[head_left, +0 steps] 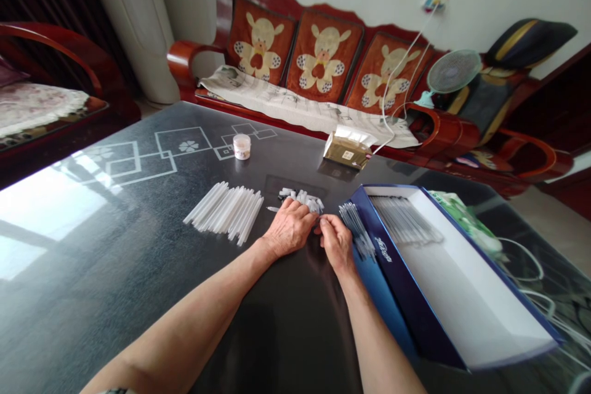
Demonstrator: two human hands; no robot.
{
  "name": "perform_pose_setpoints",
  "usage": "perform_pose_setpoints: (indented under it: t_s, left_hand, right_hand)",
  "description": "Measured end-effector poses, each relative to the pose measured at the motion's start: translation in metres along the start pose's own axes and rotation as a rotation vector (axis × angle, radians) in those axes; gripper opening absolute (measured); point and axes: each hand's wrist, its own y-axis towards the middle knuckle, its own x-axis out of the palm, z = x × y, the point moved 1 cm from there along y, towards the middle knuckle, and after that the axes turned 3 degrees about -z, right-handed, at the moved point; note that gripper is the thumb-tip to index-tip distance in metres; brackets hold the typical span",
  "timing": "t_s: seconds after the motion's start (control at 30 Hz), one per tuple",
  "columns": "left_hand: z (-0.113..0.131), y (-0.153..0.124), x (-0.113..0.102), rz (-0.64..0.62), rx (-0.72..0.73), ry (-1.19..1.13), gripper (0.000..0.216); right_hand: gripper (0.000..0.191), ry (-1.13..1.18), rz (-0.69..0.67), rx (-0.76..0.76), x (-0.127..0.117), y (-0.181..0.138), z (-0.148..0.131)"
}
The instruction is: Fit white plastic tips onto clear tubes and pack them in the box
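Observation:
My left hand (289, 228) rests on the dark glass table (138, 271), fingers curled and pinched beside a small heap of white plastic caps (305, 198). My right hand (337, 241) sits just right of it, fingertips pinched together against the left hand's; what they grip is too small to name. A row of clear plastic tubes (226, 209) lies left of the hands. A bundle of thin refills (356, 228) leans on the edge of a blue box (401, 271) to the right, with more tubes (406, 221) inside it.
A small white jar (241, 146) and a tissue pack (347, 149) stand farther back on the table. White cables (530, 271) trail at the right edge. A red wooden sofa (323, 68) with cushions and a small fan (450, 74) sits behind.

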Motion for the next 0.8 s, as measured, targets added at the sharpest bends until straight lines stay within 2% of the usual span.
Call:
perform_pose_setpoints:
  t_s: [0.27,0.47,0.53,0.8]
  left_hand:
    - [0.0013,0.0007,-0.0014,-0.015,0.020,-0.026,0.030]
    - [0.0007,0.0002,-0.0005,-0.010,0.009,-0.018,0.031]
    - [0.0009,0.0002,-0.0002,-0.012,0.014,-0.013,0.030]
    - [-0.0001,0.0001,0.0016,-0.007,0.025,-0.005,0.029]
  right_hand:
    - [0.048,-0.064,0.047,0.045,0.0023,0.0008,-0.0007]
    - [0.032,-0.020,0.016,0.019,-0.0002,-0.0005,-0.0022]
    - [0.032,-0.026,0.009,0.008,-0.0006,-0.0002,-0.0014]
    - [0.047,-0.073,0.032,0.027,0.0028,0.0020,0.0010]
